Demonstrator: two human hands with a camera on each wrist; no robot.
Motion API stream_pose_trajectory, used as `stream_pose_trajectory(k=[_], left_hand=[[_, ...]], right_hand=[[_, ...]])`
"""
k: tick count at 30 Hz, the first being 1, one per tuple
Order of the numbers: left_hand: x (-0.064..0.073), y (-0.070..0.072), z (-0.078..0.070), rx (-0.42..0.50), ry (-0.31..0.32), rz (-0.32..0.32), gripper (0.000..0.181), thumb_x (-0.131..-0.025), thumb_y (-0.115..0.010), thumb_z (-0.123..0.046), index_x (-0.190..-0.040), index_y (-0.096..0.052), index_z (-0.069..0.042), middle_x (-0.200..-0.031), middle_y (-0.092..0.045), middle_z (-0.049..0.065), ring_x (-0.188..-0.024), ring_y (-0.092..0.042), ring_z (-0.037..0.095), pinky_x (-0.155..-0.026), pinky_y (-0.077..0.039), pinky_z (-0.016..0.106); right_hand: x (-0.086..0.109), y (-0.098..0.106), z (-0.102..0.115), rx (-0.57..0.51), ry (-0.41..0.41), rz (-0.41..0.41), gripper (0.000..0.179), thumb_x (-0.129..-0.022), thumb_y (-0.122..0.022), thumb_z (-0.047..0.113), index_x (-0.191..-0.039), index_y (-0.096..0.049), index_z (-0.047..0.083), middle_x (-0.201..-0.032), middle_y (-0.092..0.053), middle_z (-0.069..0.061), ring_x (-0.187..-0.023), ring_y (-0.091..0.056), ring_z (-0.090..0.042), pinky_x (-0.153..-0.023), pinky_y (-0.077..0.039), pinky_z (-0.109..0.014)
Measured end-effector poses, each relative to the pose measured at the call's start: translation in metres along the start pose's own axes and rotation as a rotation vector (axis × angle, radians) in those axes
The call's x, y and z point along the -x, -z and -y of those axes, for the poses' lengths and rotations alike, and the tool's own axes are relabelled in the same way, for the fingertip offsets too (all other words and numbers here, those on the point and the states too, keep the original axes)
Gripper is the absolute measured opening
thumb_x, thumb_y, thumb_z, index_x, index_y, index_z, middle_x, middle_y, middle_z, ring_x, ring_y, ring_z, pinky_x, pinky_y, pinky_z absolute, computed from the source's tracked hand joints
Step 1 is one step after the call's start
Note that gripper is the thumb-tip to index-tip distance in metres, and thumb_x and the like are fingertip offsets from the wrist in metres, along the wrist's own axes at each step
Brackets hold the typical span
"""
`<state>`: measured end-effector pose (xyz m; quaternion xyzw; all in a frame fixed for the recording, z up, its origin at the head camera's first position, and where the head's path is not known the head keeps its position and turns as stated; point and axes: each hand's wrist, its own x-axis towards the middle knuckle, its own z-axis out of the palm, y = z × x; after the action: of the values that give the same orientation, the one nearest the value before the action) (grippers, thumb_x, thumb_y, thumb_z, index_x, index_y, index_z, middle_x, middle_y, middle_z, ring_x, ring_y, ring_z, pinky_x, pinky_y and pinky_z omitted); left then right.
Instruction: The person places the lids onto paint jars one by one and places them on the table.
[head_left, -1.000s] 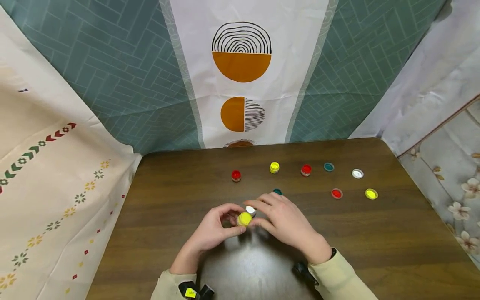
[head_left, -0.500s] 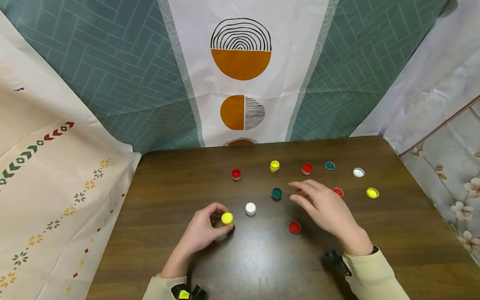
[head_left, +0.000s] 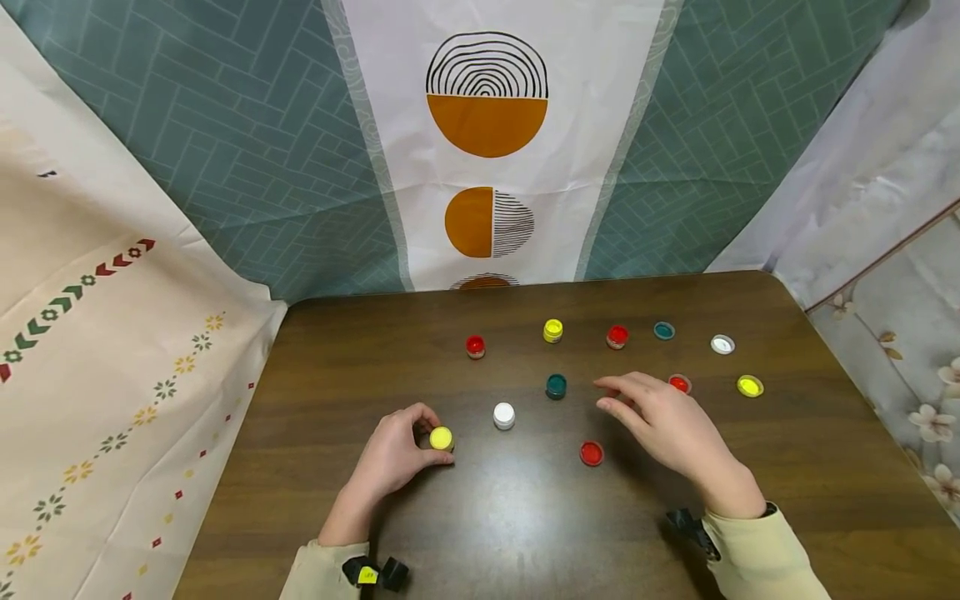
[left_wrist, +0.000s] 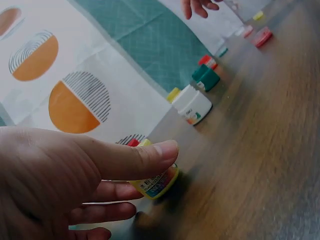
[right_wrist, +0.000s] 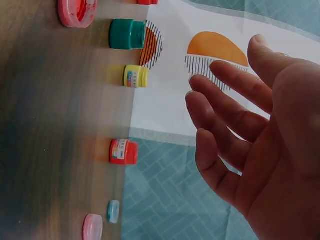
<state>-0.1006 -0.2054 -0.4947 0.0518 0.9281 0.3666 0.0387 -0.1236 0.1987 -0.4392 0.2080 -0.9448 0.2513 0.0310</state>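
Observation:
My left hand (head_left: 395, 449) holds a small yellow paint jar (head_left: 442, 439) between thumb and fingers, low over the table left of centre. In the left wrist view the thumb crosses in front of this labelled jar (left_wrist: 159, 186), covering part of it. Right of it stands a white paint jar (head_left: 504, 416), with a dark green paint jar (head_left: 556, 386) farther back. My right hand (head_left: 667, 421) hovers with loosely bent fingers, nothing in them, right of the green jar. A red lid (head_left: 591, 453) lies in front of that hand, and another red lid (head_left: 679, 383) is partly hidden behind it.
Along the back stand a red jar (head_left: 476, 347), a yellow jar (head_left: 552, 331) and a second red jar (head_left: 617, 337). At the right lie a teal lid (head_left: 663, 331), a white lid (head_left: 722, 344) and a yellow lid (head_left: 750, 386). Patterned cloth hangs behind the wooden table (head_left: 337, 350).
Both hands were together at the yellow jar. The right hand has moved off to the right, uncovering the front red lid; the left has carried the jar left, clear of the white one.

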Motion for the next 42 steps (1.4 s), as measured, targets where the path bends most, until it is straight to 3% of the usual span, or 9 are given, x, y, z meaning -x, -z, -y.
stream_pose_trajectory(k=[21,26,31,36,39,42], left_hand=[[0.000,-0.001,0.002,-0.032,0.025,-0.013,0.048,-0.066,-0.105,-0.031,-0.099,-0.072,-0.021,-0.092,-0.066,-0.010,-0.090,-0.057,0.015,-0.080,-0.049,0.038],[0.002,0.001,0.001,-0.026,0.015,-0.018,0.056,-0.064,-0.106,-0.034,-0.107,-0.074,-0.019,-0.099,-0.069,-0.007,-0.095,-0.060,0.017,-0.084,-0.052,0.040],[0.003,0.001,-0.008,0.012,-0.063,-0.101,0.064,-0.068,-0.105,-0.028,-0.123,-0.074,-0.014,-0.118,-0.074,-0.001,-0.112,-0.064,0.022,-0.097,-0.053,0.047],[-0.003,-0.002,-0.029,0.082,-0.189,-0.185,0.060,-0.073,-0.102,-0.020,-0.126,-0.075,-0.011,-0.120,-0.075,0.003,-0.119,-0.062,0.023,-0.100,-0.053,0.049],[-0.011,-0.008,-0.041,0.062,-0.239,-0.177,0.058,-0.075,-0.101,-0.018,-0.127,-0.075,-0.010,-0.118,-0.076,0.004,-0.119,-0.062,0.024,-0.099,-0.053,0.048],[-0.018,-0.015,-0.049,0.006,-0.246,-0.139,0.059,-0.077,-0.100,-0.018,-0.129,-0.074,-0.008,-0.118,-0.076,0.005,-0.120,-0.061,0.026,-0.100,-0.052,0.049]], right_hand=[[0.003,-0.001,-0.001,0.018,-0.009,0.012,0.037,-0.106,-0.068,0.042,-0.135,-0.074,0.019,-0.129,-0.073,0.001,-0.109,-0.072,-0.020,-0.091,-0.058,-0.050],[0.004,0.001,-0.001,0.015,-0.020,0.017,0.036,-0.106,-0.068,0.040,-0.135,-0.074,0.019,-0.129,-0.073,-0.001,-0.112,-0.071,-0.022,-0.092,-0.058,-0.052],[0.006,0.003,-0.007,0.007,-0.017,0.062,0.034,-0.105,-0.071,0.036,-0.134,-0.074,0.017,-0.127,-0.074,-0.001,-0.108,-0.071,-0.021,-0.091,-0.058,-0.051],[0.005,0.014,-0.023,-0.054,-0.041,0.137,0.037,-0.107,-0.068,0.037,-0.135,-0.073,0.013,-0.126,-0.075,-0.002,-0.106,-0.070,-0.019,-0.092,-0.057,-0.051],[0.005,0.027,-0.037,-0.070,-0.099,0.112,0.040,-0.110,-0.063,0.037,-0.138,-0.071,0.009,-0.127,-0.075,-0.007,-0.108,-0.071,-0.025,-0.091,-0.057,-0.055],[0.008,0.043,-0.052,-0.055,-0.180,0.053,0.041,-0.113,-0.057,0.035,-0.140,-0.068,0.007,-0.127,-0.074,-0.015,-0.112,-0.071,-0.036,-0.092,-0.054,-0.061]])
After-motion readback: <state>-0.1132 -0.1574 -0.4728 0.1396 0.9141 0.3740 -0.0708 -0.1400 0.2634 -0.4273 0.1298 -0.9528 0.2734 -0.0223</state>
